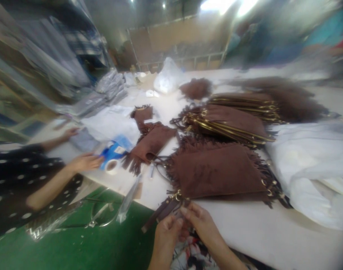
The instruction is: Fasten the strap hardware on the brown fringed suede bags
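Observation:
At the table's near edge, my left hand (168, 233) and my right hand (198, 219) are close together, fingers closed in a pinch. Between them is a dark brown strap (169, 210), partly hidden by my fingers. Gold-coloured metal fittings (177, 194) sit just beyond my fingertips, at the near left corner of a brown fringed bag (216, 172). The bag lies flat on the white table (244, 225), its fringe spread along the sides. What exactly my fingertips press on is partly covered.
Stacked brown bags (233, 120) with gold zips lie behind. Smaller brown fringed pieces (154, 142) are left of centre. White sheeting (314, 168) covers the right. At left, a co-worker's hand (87, 162) is by a blue packet (113, 152) and a tape roll (111, 166).

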The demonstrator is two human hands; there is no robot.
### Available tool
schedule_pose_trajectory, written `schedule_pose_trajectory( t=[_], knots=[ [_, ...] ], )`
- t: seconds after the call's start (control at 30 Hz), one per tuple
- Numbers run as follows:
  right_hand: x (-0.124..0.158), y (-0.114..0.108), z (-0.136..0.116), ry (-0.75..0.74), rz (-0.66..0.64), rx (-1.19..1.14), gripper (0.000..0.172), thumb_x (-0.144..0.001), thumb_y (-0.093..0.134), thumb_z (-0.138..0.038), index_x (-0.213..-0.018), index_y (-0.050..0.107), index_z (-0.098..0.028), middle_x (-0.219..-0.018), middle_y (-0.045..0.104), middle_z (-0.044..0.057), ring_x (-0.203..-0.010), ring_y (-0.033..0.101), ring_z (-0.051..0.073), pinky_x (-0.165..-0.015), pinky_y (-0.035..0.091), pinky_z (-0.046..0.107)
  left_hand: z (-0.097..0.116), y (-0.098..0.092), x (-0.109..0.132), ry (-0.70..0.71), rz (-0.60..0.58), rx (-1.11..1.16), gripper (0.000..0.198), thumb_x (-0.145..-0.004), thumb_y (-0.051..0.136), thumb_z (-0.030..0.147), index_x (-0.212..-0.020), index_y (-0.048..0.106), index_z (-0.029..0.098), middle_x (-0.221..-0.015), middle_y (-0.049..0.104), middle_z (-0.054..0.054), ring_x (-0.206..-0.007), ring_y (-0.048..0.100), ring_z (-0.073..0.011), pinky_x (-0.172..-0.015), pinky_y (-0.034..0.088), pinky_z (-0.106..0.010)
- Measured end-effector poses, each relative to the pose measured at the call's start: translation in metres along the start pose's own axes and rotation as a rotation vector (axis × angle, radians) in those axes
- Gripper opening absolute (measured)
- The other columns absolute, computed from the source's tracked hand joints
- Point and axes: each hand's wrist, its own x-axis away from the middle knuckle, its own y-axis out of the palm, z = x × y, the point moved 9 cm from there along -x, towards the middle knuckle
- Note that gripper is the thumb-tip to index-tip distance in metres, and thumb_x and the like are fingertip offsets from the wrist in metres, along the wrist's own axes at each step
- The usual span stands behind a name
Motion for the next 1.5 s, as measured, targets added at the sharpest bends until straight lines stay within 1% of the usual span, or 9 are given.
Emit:
schedule_pose_trajectory(
  t=[0.13, 0.2, 0.37, 0.47, 0.6, 0.83, 1.07, 1.33, 1.5],
  knots=[
    [0.006, -0.027, -0.017, -0.057, 0.179, 0.219, 0.040, -0.080, 0.058, -0.059, -0.089, 0.064, -0.020, -0.085, 0.070, 0.004, -0.075, 0.064, 0.020, -0.063, 0.047, 0.028, 0.005, 0.003, -0.003, -0.003, 0.012, -0.028, 0.061, -0.056, 0.075, 0.065, -0.081, 0.067, 0.010, -0.076, 0.071, -0.012, -0.063, 0.065, -0.0197, -0.058, 0.051, -0.030],
    [0.007, -0.035, -0.020, -0.072, 0.249, 0.251, 0.040, -0.082, 0.055, -0.059, -0.088, 0.064, -0.021, -0.079, 0.069, 0.003, -0.070, 0.064, 0.020, -0.060, 0.046, 0.028, 0.006, 0.007, -0.004, -0.012, 0.002, -0.041, 0.063, -0.056, 0.073, 0.067, -0.081, 0.068, 0.010, -0.075, 0.071, -0.011, -0.063, 0.065, -0.0200, -0.059, 0.052, -0.031],
    [-0.002, -0.037, -0.008, -0.023, 0.288, 0.139, 0.043, -0.075, 0.062, -0.062, -0.071, 0.063, -0.019, -0.056, 0.058, -0.001, -0.045, 0.043, 0.011, -0.046, 0.031, 0.025, 0.007, 0.024, -0.007, -0.003, -0.119, -0.009, 0.065, -0.068, 0.063, 0.070, -0.089, 0.068, 0.009, -0.075, 0.068, -0.010, -0.058, 0.062, -0.0181, -0.055, 0.053, -0.031],
    [-0.008, -0.038, 0.000, 0.020, 0.275, 0.025, 0.044, -0.067, 0.069, -0.061, -0.067, 0.061, -0.018, -0.051, 0.053, -0.003, -0.041, 0.035, 0.008, -0.042, 0.025, 0.023, 0.010, 0.027, -0.008, -0.011, -0.132, -0.025, 0.064, -0.071, 0.059, 0.070, -0.092, 0.067, 0.009, -0.078, 0.069, -0.011, -0.059, 0.062, -0.0186, -0.054, 0.052, -0.031],
    [-0.008, -0.038, -0.002, 0.028, 0.260, -0.030, 0.046, -0.062, 0.072, -0.062, -0.067, 0.061, -0.017, -0.051, 0.055, -0.002, -0.039, 0.035, 0.007, -0.039, 0.022, 0.023, 0.022, 0.029, -0.010, 0.034, -0.115, -0.075, 0.060, -0.073, 0.060, 0.066, -0.089, 0.067, 0.009, -0.079, 0.070, -0.011, -0.064, 0.064, -0.0181, -0.059, 0.051, -0.028],
    [-0.008, -0.027, -0.003, 0.041, 0.169, -0.156, 0.043, -0.071, 0.067, -0.057, -0.069, 0.053, -0.017, -0.048, 0.052, -0.005, -0.035, 0.030, 0.004, -0.039, 0.020, 0.020, 0.026, 0.035, -0.012, 0.078, -0.126, -0.079, 0.053, -0.081, 0.052, 0.063, -0.081, 0.063, 0.011, -0.066, 0.068, -0.009, -0.058, 0.062, -0.0183, -0.055, 0.046, -0.026],
    [-0.013, -0.028, 0.001, 0.054, 0.058, -0.063, 0.038, -0.075, 0.064, -0.053, -0.074, 0.056, -0.016, -0.047, 0.051, -0.006, -0.035, 0.031, 0.004, -0.038, 0.020, 0.020, 0.030, 0.034, -0.016, 0.133, -0.091, -0.136, 0.051, -0.085, 0.047, 0.060, -0.078, 0.064, 0.012, -0.071, 0.068, -0.008, -0.063, 0.062, -0.0172, -0.058, 0.045, -0.025],
    [-0.014, -0.031, -0.003, 0.027, 0.054, 0.034, 0.040, -0.074, 0.062, -0.055, -0.078, 0.061, -0.015, -0.050, 0.054, -0.004, -0.037, 0.035, 0.006, -0.039, 0.025, 0.020, 0.039, 0.036, -0.022, 0.135, -0.003, -0.164, 0.052, -0.076, 0.056, 0.065, -0.073, 0.063, 0.014, -0.062, 0.061, -0.003, -0.054, 0.054, -0.0141, -0.053, 0.042, -0.025],
    [-0.006, -0.038, -0.011, -0.026, 0.020, 0.130, 0.037, -0.081, 0.056, -0.053, -0.082, 0.063, -0.016, -0.055, 0.056, -0.003, -0.042, 0.039, 0.008, -0.042, 0.028, 0.020, 0.039, 0.039, -0.024, 0.117, 0.001, -0.109, 0.041, -0.076, 0.062, 0.055, -0.075, 0.062, 0.014, -0.067, 0.062, -0.004, -0.060, 0.057, -0.0149, -0.056, 0.044, -0.025]
  ],
)
